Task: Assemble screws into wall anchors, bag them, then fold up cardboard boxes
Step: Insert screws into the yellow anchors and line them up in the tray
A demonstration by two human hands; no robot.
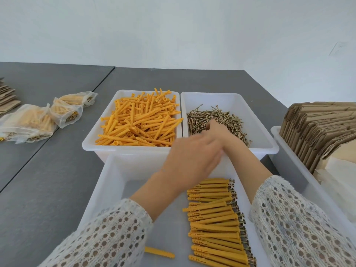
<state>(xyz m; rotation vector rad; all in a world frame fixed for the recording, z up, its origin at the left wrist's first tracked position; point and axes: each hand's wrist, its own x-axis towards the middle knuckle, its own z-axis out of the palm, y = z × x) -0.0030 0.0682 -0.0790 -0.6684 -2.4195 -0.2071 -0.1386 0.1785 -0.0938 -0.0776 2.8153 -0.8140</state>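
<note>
Centrally, the loose screws [217,120] lie heaped in the right-hand white bin [256,149], into which the right hand [215,128] reaches; its fingers are buried among the screws, so whether they have pinched one cannot be told. Beside it, the left bin [92,145] holds loose yellow anchors [138,122]. The left hand [192,155], blurred, crosses over the near tray [113,182] with fingers extended and apparently holding nothing. Finished anchor-and-screw pairs [215,220] lie in a neat row in that tray, one stray anchor [159,254] apart from them. For a clean step, lift a single screw by its head and have an anchor ready, open end facing it. Filled bags [38,120] rest on the table [48,189] at left; flat cardboard boxes [316,128] stand at right.
</note>
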